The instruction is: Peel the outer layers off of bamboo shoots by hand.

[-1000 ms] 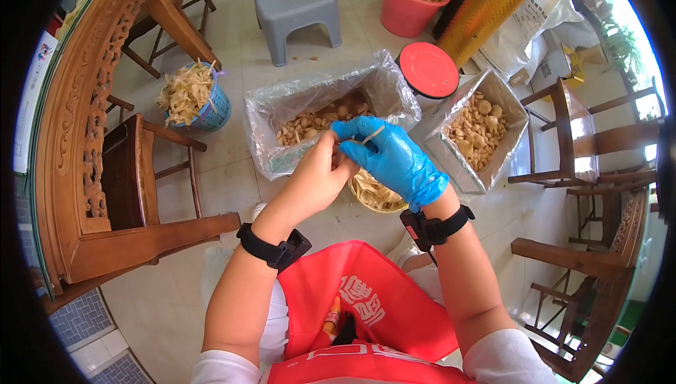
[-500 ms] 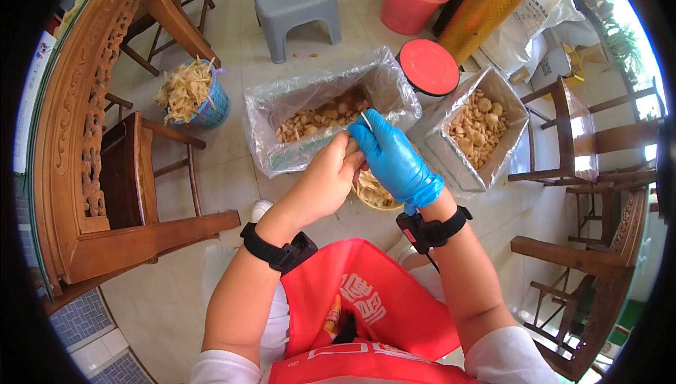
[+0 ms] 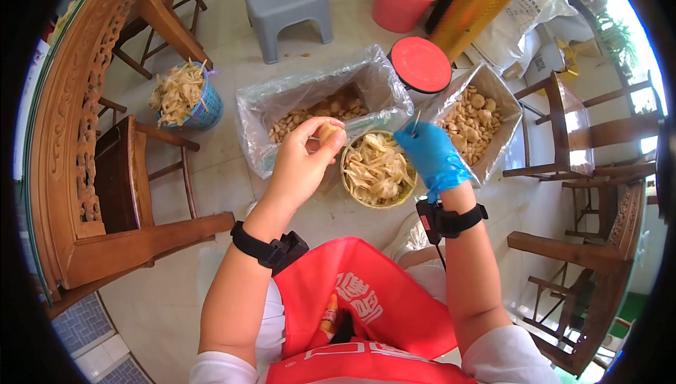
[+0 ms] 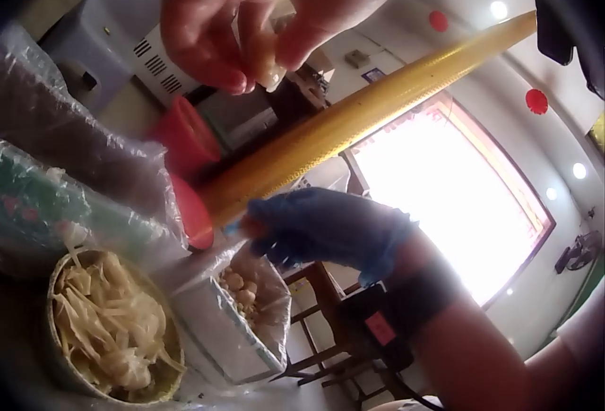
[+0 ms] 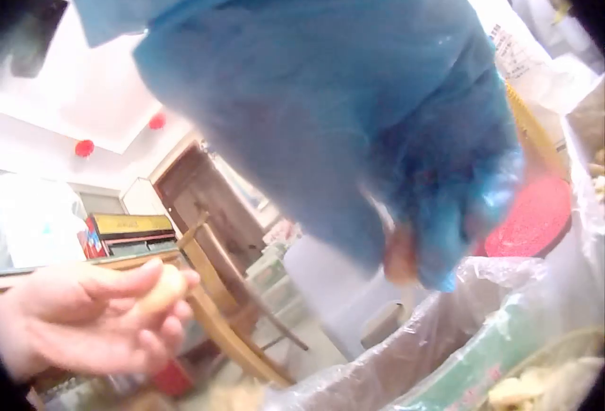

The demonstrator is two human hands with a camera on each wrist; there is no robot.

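Note:
In the head view my bare left hand (image 3: pixel 301 160) pinches a small pale piece (image 3: pixel 328 131) between thumb and fingers, above the near edge of the lined box (image 3: pixel 251 127). The left wrist view shows the same piece (image 4: pixel 267 59) at the fingertips. My right hand (image 3: pixel 434 158), in a blue glove, is apart from the left, beside the round basket (image 3: pixel 343 177) heaped with pale peelings (image 3: pixel 377 167). Its fingers are curled round a thin tool (image 3: pixel 417 122) whose slim end sticks up. In the right wrist view the glove (image 5: pixel 312 109) hides most of the tool.
A second lined box (image 3: pixel 501 146) with pale pieces stands at the right, near a red lid (image 3: pixel 420 65). A blue basket (image 3: pixel 205 109) of peelings is at the left. Beyond are a grey stool (image 3: pixel 287 5) and a pink bucket (image 3: pixel 396 9). Wooden chairs flank both sides.
My hands, together before, have come apart: the left moved slightly left, the right moved right with the thin tool. The round basket of peelings between them has come into fuller view.

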